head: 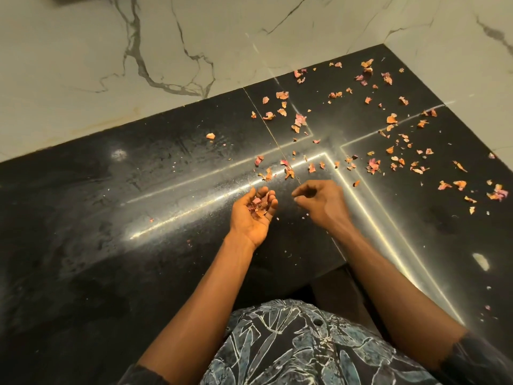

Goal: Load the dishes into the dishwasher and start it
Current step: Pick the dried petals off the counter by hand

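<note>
No dishes or dishwasher are in view. A black stone counter [138, 207] fills the corner, strewn with several dry pink and orange peel scraps [372, 165]. My left hand [254, 215] is palm up and cupped, with a small pile of peel scraps [259, 202] lying in it. My right hand [319, 200] hovers just to its right, palm down, thumb and fingers pinched together; whether a scrap is between the fingertips is too small to tell.
White marble walls [166, 45] rise behind the counter on the far and right sides. The counter's inner edge [327, 269] drops off just in front of my patterned shirt [291, 345]. Bright light strips reflect on the stone.
</note>
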{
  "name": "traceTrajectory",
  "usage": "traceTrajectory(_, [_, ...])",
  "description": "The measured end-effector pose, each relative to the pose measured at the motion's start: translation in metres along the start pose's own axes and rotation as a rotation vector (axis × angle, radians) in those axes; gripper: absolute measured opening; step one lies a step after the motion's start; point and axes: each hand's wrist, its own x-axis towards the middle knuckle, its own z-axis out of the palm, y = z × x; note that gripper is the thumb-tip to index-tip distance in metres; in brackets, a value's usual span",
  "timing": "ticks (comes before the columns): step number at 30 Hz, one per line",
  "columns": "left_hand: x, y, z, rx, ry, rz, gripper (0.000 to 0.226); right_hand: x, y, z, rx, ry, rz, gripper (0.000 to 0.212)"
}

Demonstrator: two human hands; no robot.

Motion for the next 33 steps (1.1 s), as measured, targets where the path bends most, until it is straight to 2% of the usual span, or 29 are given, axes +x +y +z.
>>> traceTrajectory(3, [0.000, -0.003, 0.003, -0.017, -0.016, -0.014, 0.031, -0.023, -0.037, 0.011, 0.048, -0.107, -0.182, 0.014])
traceTrajectory(6, [-0.004, -0.006, 0.008, -0.066, -0.049, -0.028, 0.032, -0.032, -0.058, 0.017, -0.050, -0.144, -0.337, 0.024])
traceTrajectory(9, [-0.003, -0.002, 0.005, -0.093, -0.063, -0.036, 0.036, -0.011, -0.057, 0.009, -0.044, -0.062, -0.331, 0.024])
traceTrajectory(12, [-0.001, 0.004, 0.000, -0.103, -0.012, -0.037, 0.035, 0.038, -0.038, 0.004, -0.078, 0.055, -0.207, 0.024])
traceTrajectory(15, [-0.004, 0.005, -0.002, -0.093, -0.006, -0.030, 0.031, 0.076, -0.021, 0.012, -0.315, -0.049, -0.140, 0.042])
traceTrajectory(17, [-0.006, 0.007, -0.003, -0.087, -0.016, -0.025, 0.031, 0.081, -0.015, 0.024, -0.540, -0.144, -0.214, 0.047])
traceTrajectory(20, [-0.008, 0.011, -0.005, -0.076, -0.031, -0.019, 0.031, 0.066, -0.004, 0.036, -0.717, -0.061, -0.414, 0.027])
traceTrajectory(22, [-0.008, 0.015, -0.008, -0.073, -0.029, -0.005, 0.031, 0.055, 0.001, 0.037, -0.720, -0.020, -0.434, 0.015])
traceTrajectory(24, [-0.008, 0.016, -0.011, -0.075, -0.021, 0.006, 0.031, 0.044, 0.003, 0.035, -0.663, -0.020, -0.404, 0.014])
traceTrajectory(27, [-0.007, 0.014, -0.014, -0.059, -0.003, 0.015, 0.031, 0.025, -0.005, 0.029, -0.410, 0.012, -0.347, 0.014])
traceTrajectory(29, [-0.006, 0.009, -0.013, -0.038, 0.010, 0.011, 0.032, 0.008, -0.022, 0.025, -0.238, 0.050, -0.377, 0.013])
traceTrajectory(31, [-0.004, 0.005, -0.011, -0.051, -0.007, -0.005, 0.031, -0.008, -0.040, 0.024, -0.175, 0.012, -0.428, 0.014])
traceTrajectory(33, [-0.007, 0.002, -0.006, -0.062, -0.011, -0.018, 0.032, -0.020, -0.052, 0.028, -0.241, -0.076, -0.474, 0.015])
